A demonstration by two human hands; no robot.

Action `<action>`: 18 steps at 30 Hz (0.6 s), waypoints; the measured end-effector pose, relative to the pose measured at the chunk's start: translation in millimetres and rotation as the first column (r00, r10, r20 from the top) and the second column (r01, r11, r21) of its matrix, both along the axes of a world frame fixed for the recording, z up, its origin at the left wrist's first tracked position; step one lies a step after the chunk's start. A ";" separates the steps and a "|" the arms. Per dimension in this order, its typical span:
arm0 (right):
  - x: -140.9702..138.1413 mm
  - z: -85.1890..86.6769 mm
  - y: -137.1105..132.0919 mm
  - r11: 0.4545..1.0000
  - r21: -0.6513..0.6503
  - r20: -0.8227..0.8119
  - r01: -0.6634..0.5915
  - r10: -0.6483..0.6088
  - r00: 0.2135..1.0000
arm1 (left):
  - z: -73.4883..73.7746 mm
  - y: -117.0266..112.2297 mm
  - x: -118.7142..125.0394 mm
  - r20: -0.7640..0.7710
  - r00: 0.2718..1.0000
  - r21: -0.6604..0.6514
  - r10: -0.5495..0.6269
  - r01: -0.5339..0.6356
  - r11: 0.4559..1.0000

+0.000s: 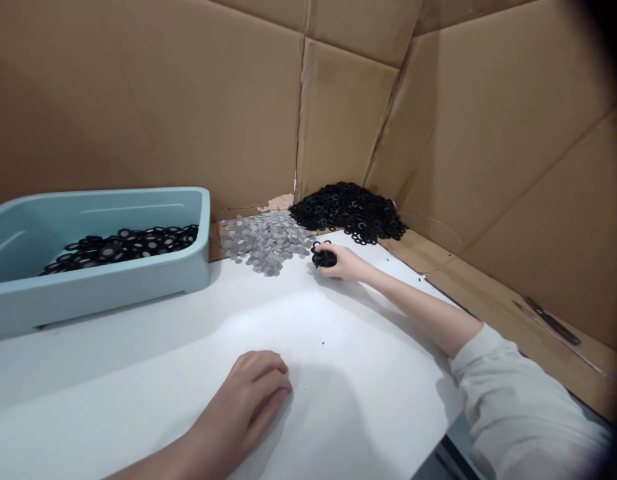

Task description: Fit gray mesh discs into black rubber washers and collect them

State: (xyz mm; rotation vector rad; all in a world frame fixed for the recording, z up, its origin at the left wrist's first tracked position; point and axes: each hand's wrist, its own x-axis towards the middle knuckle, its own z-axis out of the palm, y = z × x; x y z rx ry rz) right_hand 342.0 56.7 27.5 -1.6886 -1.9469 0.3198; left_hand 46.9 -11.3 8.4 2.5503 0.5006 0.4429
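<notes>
My right hand (342,261) is closed around a bunch of black rings (324,256), just above the white tabletop. Close behind it lies a heap of black rings (348,208), in the corner of the cardboard. To the hand's left spreads a pile of flat silver-grey discs (268,240). My left hand (256,390) rests on the table nearer to me, its fingers curled in and together. Nothing shows in it, though its palm is hidden.
At the left stands a light blue plastic bin (113,283) with black rings inside, some with grey centres. Cardboard walls (188,100) rise behind and to the right. On the cardboard at the right lie a dark-handled cutter (552,321) and a thin pointed tool (583,357).
</notes>
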 end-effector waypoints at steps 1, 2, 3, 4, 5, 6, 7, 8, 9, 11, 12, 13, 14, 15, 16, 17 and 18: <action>-5.4 -5.6 -5.0 1.000 -0.001 0.064 -0.014 0.014 0.998 | 1.0 -0.3 0.1 -0.006 1.000 0.004 -0.001 0.001 1.000; -9.6 -10.0 -9.2 1.000 -0.011 0.133 -0.020 0.022 0.991 | 1.8 -0.4 0.2 -0.009 1.000 0.009 0.000 0.001 1.000; -12.6 -13.0 -12.9 0.999 -0.025 0.201 -0.020 0.025 0.979 | 2.3 -0.4 0.4 -0.003 1.000 0.016 -0.001 0.001 1.000; -14.6 -14.8 -15.8 0.999 -0.044 0.260 -0.018 0.029 0.965 | 2.6 -0.2 0.6 0.006 1.000 0.023 -0.001 0.001 1.000; -15.6 -15.4 -18.2 0.998 -0.067 0.304 -0.017 0.036 0.952 | 2.6 0.2 0.8 0.019 1.000 0.030 -0.001 0.001 1.000; -15.7 -15.1 -20.1 0.996 -0.090 0.333 -0.019 0.048 0.942 | 2.5 0.5 0.9 0.033 0.999 0.036 -0.002 0.001 0.999; -14.8 -14.1 -21.6 0.993 -0.113 0.349 -0.024 0.063 0.935 | 2.2 0.7 1.0 0.044 0.999 0.041 -0.002 0.001 0.999; -13.0 -12.5 -22.8 0.990 -0.135 0.354 -0.034 0.080 0.932 | 1.8 0.6 0.9 0.050 0.999 0.046 -0.002 -0.001 0.999; -10.5 -10.4 -23.7 0.986 -0.158 0.349 -0.050 0.103 0.931 | 1.2 0.3 0.7 0.050 0.999 0.048 0.000 -0.003 0.999; -3.8 -5.0 -24.6 0.972 -0.209 0.305 -0.109 0.171 0.937 | -0.4 -0.9 -0.1 0.042 0.999 0.046 0.002 -0.004 0.999; 0.0 -1.7 -24.7 0.963 -0.230 0.269 -0.142 0.203 0.942 | -1.4 -1.2 -0.5 0.037 0.999 0.041 0.002 -0.003 0.999; 3.5 2.1 -24.5 0.954 -0.246 0.226 -0.169 0.226 0.948 | -2.4 -0.9 -0.9 0.036 0.999 0.035 0.011 -0.012 0.999; 6.5 6.1 -24.0 0.949 -0.256 0.183 -0.182 0.233 0.955 | -3.5 0.5 -1.0 0.040 0.999 0.033 0.034 -0.035 0.999; 8.8 10.2 -23.2 0.948 -0.260 0.142 -0.181 0.223 0.965 | -4.6 3.5 -1.0 0.049 0.996 0.038 0.075 -0.076 0.996; 10.3 14.2 -22.4 0.953 -0.256 0.107 -0.163 0.195 0.975 | -5.9 8.3 -0.6 0.058 0.989 0.052 0.138 -0.141 0.989; 10.8 17.9 -21.6 0.962 -0.240 0.080 -0.131 0.154 0.985 | -7.4 15.0 0.1 0.066 0.973 0.073 0.219 -0.224 0.972; 10.4 21.0 -20.9 0.973 -0.213 0.063 -0.094 0.110 0.992 | -9.3 23.3 1.1 0.073 0.949 0.101 0.307 -0.313 0.944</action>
